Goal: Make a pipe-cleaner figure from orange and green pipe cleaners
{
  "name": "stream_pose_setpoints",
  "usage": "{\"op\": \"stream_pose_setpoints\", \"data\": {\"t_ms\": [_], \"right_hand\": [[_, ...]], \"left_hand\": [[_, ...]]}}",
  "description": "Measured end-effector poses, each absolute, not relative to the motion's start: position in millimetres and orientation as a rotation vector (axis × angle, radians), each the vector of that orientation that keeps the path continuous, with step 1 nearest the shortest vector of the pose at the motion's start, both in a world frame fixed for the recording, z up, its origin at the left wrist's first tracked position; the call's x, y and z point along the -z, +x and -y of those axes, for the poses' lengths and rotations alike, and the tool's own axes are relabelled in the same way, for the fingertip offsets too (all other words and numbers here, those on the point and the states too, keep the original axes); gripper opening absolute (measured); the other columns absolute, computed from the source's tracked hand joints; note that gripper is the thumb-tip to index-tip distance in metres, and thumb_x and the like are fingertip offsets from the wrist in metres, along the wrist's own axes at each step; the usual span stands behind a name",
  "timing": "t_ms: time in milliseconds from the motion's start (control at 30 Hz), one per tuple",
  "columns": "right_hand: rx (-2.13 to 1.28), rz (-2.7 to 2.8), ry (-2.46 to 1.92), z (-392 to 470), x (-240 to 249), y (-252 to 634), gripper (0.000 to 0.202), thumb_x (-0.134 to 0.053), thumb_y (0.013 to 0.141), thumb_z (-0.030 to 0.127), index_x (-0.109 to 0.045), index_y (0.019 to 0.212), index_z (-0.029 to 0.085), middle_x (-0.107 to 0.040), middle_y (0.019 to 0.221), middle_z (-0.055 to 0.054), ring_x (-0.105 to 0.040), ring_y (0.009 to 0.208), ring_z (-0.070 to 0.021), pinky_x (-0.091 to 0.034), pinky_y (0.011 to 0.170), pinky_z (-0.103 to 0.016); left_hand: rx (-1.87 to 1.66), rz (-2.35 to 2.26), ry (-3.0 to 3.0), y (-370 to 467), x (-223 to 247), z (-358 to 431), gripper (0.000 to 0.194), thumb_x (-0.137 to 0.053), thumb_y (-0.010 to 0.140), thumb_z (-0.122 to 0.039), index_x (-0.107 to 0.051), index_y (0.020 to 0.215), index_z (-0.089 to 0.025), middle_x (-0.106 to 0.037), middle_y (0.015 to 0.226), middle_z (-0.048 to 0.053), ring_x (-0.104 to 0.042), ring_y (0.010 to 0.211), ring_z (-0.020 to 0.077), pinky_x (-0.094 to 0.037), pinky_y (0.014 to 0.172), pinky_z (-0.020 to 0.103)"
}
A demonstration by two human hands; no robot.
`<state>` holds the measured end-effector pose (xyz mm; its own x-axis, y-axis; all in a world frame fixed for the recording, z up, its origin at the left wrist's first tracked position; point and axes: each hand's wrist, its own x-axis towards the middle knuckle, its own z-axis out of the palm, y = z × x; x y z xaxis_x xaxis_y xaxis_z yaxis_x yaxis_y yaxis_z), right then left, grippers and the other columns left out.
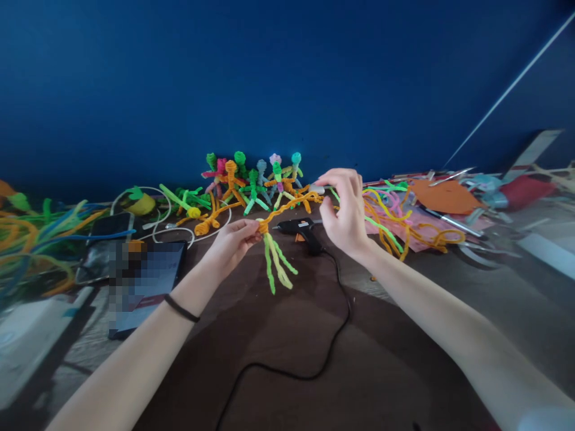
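Between my hands is a pipe-cleaner piece with green and yellow strands [280, 263] hanging down and an orange twisted strand [294, 202] stretching to the right. My left hand [231, 244] pinches the orange-wrapped top of the piece, fingers closed. My right hand [345, 209] is raised at the other end of the orange strand, its fingers curled round that end. A black glue gun [303, 232] lies on the dark table [278, 335] just behind the hanging strands.
Several pipe-cleaner figures [231, 178] stand along the blue wall [269, 78]. A tablet [153, 281] and phone [105, 245] lie left, with loose pipe cleaners beyond. Orange paper [447, 196], scissors [480, 254] and more pipe cleaners [404, 230] lie right. A black cable [332, 341] crosses the front.
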<state>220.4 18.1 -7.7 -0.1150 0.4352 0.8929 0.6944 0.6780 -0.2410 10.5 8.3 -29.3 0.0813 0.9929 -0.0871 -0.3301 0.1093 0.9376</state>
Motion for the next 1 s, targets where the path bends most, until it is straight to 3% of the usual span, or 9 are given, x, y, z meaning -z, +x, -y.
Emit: {"op": "stream_pose_setpoints", "data": {"t_ms": [233, 500, 867, 1000], "right_hand": [[0.439, 2.188, -0.584, -2.6, 12.8, 202.3, 0.019, -0.045, 0.084, 0.015, -0.052, 0.102, 0.016, -0.060, 0.103, -0.009, -0.049, 0.107, -0.0197, -0.039, 0.091, -0.035], [0.269, 2.225, -0.701, -6.2, 16.7, 202.1, 0.017, -0.042, 0.088, 0.022, -0.058, 0.086, 0.015, -0.063, 0.078, -0.005, -0.052, 0.075, -0.0154, -0.042, 0.072, -0.028], [-0.845, 2.063, -0.767, -6.4, 3.4, 207.2, 0.011, -0.053, 0.079, 0.025, -0.056, 0.077, 0.015, -0.055, 0.072, 0.000, -0.050, 0.065, -0.0098, -0.040, 0.061, -0.023], [-1.040, 2.022, -0.779, -7.2, 2.9, 208.6, 0.014, -0.057, 0.076, 0.028, -0.057, 0.074, 0.014, -0.052, 0.068, 0.001, -0.045, 0.061, -0.0085, -0.037, 0.058, -0.022]], "left_hand": [[-1.186, -1.012, 1.098, 18.4, 20.6, 1.6, 0.015, -0.069, 0.063, -0.024, -0.062, 0.065, -0.012, -0.059, 0.065, 0.001, -0.053, 0.064, 0.0096, -0.039, 0.067, 0.025], [-1.122, -0.898, 1.267, 18.2, 18.6, 5.8, 0.013, -0.065, 0.070, -0.025, -0.061, 0.069, -0.013, -0.056, 0.066, 0.000, -0.050, 0.066, 0.0095, -0.037, 0.068, 0.024], [-1.048, -0.768, 1.264, 19.5, 16.2, 9.0, 0.010, -0.066, 0.069, -0.023, -0.060, 0.069, -0.015, -0.055, 0.069, -0.001, -0.049, 0.066, 0.0095, -0.035, 0.065, 0.023], [-1.025, -0.711, 1.256, 19.9, 15.2, 10.9, 0.009, -0.066, 0.069, -0.022, -0.061, 0.070, -0.015, -0.056, 0.070, 0.000, -0.049, 0.067, 0.0099, -0.035, 0.064, 0.023]]}}
